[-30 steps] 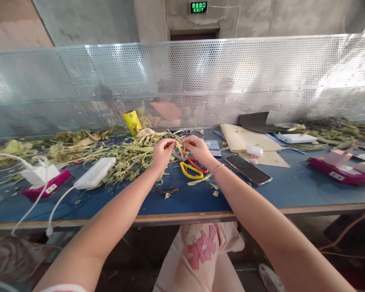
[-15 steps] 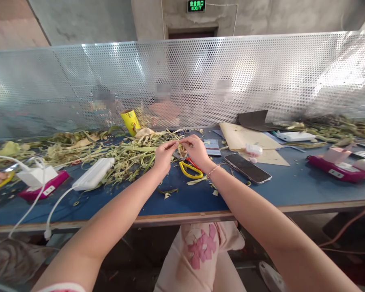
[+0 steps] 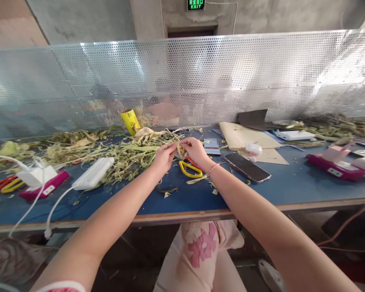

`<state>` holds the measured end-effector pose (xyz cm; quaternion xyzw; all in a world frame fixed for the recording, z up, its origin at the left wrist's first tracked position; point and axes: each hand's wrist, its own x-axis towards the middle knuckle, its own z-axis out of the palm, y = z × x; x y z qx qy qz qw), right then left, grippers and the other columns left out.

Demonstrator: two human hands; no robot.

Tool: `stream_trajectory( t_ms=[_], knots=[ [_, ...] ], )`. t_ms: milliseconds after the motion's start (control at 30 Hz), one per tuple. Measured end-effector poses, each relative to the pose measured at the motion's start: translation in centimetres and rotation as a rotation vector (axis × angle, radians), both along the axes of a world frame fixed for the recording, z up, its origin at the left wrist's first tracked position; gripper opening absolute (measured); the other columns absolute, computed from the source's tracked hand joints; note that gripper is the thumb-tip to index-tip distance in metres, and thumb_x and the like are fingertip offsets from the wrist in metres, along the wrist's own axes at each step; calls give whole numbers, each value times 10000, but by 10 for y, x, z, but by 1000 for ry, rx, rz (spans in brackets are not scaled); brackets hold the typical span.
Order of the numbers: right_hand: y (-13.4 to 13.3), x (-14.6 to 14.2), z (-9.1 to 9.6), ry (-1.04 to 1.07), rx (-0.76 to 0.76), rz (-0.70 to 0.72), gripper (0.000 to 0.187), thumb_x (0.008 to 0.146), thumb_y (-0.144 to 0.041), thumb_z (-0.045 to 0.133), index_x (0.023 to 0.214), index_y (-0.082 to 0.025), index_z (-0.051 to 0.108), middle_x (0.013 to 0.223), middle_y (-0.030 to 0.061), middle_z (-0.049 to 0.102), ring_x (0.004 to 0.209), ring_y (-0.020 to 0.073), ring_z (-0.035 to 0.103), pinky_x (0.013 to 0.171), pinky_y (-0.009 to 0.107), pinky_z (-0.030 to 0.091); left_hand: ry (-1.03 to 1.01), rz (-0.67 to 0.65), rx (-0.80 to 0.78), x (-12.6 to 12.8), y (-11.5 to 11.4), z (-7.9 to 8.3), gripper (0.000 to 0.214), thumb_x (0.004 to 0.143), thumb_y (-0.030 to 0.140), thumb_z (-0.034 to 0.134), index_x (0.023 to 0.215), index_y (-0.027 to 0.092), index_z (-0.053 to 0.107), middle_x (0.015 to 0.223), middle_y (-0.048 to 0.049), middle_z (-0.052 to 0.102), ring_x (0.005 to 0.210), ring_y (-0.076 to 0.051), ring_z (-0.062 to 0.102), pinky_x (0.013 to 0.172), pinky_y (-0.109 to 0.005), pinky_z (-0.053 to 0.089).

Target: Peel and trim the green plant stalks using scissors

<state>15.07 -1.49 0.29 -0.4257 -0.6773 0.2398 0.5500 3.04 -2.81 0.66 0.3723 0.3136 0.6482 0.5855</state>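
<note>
My left hand (image 3: 164, 156) and my right hand (image 3: 196, 152) meet over the blue table, fingertips pinched together. Between them is a small piece of dried, yellowish plant (image 3: 180, 151), partly hidden by the fingers. Just below my right hand lie scissors with yellow and red handles (image 3: 191, 169), their blades mostly out of sight. To the left of my hands spreads a heap of dried green plant stems and leaves (image 3: 130, 154). A bracelet (image 3: 213, 168) circles my right wrist.
A black phone (image 3: 247, 167), papers (image 3: 246, 136) and a white earbud case (image 3: 253, 149) lie to the right. Leftward are a white power bank (image 3: 95, 173), a magenta power strip (image 3: 44, 188) and other scissors (image 3: 6, 185). A yellow roll (image 3: 129, 121) stands before the perforated metal screen (image 3: 194, 81).
At the far left, another person's hand has left the view, and the red and yellow scissors there now lie on the table. My hands have barely moved, still pinching the plant piece.
</note>
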Motion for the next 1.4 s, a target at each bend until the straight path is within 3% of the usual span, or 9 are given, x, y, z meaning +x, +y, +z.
stream_trajectory(
  t_ms=[167, 333, 767, 900, 1067, 1233, 1400],
  knots=[
    [-3, -1, 1, 59, -8, -28, 42, 685, -183, 522, 718, -172, 545, 614, -21, 520, 565, 108, 462, 580, 259, 403, -9, -14, -13, 2, 0, 3, 125, 636, 9, 615, 584, 117, 648, 606, -8, 661, 602, -58, 600, 708, -176, 490],
    [-4, 0, 4, 221, -38, 50, 209, 618, -186, 579, 785, -200, 454, 563, -79, 440, 510, 83, 425, 523, 228, 382, 4, -62, -18, -2, 3, 2, 125, 649, 2, 597, 607, 102, 658, 638, -23, 671, 611, -58, 602, 726, -180, 483],
    [-9, -1, 11, 363, -71, 183, 270, 590, -361, 660, 713, -183, 500, 633, -31, 532, 582, 91, 503, 585, 249, 444, 27, -12, 113, 0, -1, 5, 77, 636, 71, 617, 584, 121, 641, 636, -21, 657, 600, -75, 586, 698, -225, 458],
    [-9, -2, 11, 491, -161, 292, 280, 663, -451, 581, 726, -183, 529, 673, -11, 558, 617, 103, 544, 629, 271, 484, 38, 44, 142, -1, 0, 4, 87, 648, 87, 597, 567, 119, 607, 585, -8, 622, 561, -69, 564, 647, -216, 445],
    [-11, -2, 12, 492, -245, 304, 298, 627, -459, 615, 682, -178, 530, 655, -13, 551, 599, 98, 542, 631, 262, 493, 133, 92, 190, -3, 1, 3, 98, 657, 126, 593, 566, 133, 557, 536, 14, 573, 523, -72, 528, 595, -214, 424],
    [-15, -4, 12, 389, -186, 219, 245, 704, -425, 522, 673, -189, 466, 596, -34, 497, 544, 97, 511, 570, 259, 466, 323, 158, 258, -4, 4, -2, 103, 697, 207, 581, 625, 154, 531, 574, 22, 540, 546, -85, 504, 604, -227, 409],
    [-16, -4, 8, 76, 60, -43, 205, 801, -373, 388, 684, -207, 412, 575, -42, 447, 540, 100, 441, 574, 242, 373, 602, 338, 388, -7, 7, -8, 128, 747, 249, 540, 654, 171, 497, 596, 29, 475, 574, -94, 437, 575, -219, 335]
  ],
)
